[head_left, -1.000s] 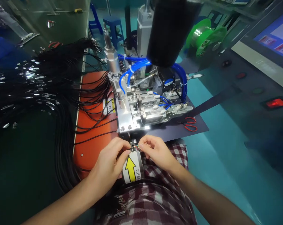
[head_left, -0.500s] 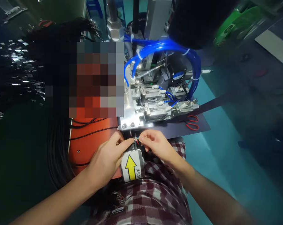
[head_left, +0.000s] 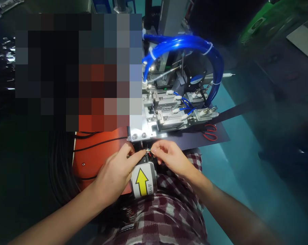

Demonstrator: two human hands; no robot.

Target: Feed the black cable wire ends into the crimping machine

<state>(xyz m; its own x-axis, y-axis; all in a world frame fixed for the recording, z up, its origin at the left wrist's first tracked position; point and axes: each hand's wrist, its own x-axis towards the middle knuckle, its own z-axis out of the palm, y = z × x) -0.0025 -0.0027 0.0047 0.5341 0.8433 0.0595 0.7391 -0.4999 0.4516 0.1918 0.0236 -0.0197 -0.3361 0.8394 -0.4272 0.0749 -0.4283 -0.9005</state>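
Observation:
Several thin coloured wires, white, green and red among them, fan out just in front of the metal fixture. My right hand pinches their ends between thumb and forefinger, its other fingers curled in. From the other side my left hand presses its thumb tip on the same wires, with its fingers bent and partly hidden under the palm. Below the fingertips sits a black block. A white label with a yellow arrow lies close to my left wrist.
Behind my hands stands a machine with metal cylinders and blue air tubes. Red-handled scissors lie on the dark plate. An orange surface with black cables is at left. Pixelation covers the upper left.
The camera view has shifted slightly. Both hands keep the same hold on the wires, with hardly any visible movement.

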